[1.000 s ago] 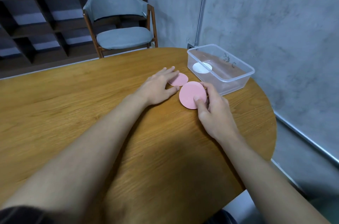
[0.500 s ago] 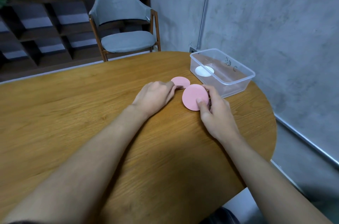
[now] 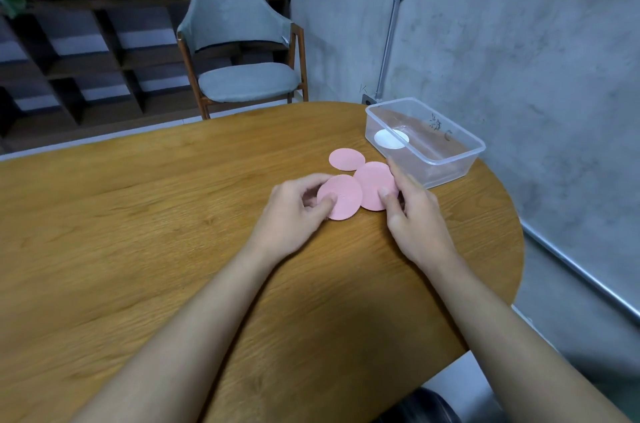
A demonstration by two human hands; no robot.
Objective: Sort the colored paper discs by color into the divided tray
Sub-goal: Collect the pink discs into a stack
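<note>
Left grip (image 3: 294, 211) pinches the nearer pink disc (image 3: 341, 198), right grip (image 3: 412, 215) the neighbouring pink disc (image 3: 374, 184); gathering step, tray (image 3: 450, 170) likely next.

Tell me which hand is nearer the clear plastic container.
Right. The right hand, holding one pink paper disc, is beside the clear plastic container's near wall; the left hand, holding another pink disc, lies farther left.

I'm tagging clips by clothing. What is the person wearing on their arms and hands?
Nothing that shows. The left hand and right hand are bare: no gloves, rings, watch or bracelet in view. The left forearm and right forearm are bare too, with no sleeve visible down to the frame's lower edge.
</note>
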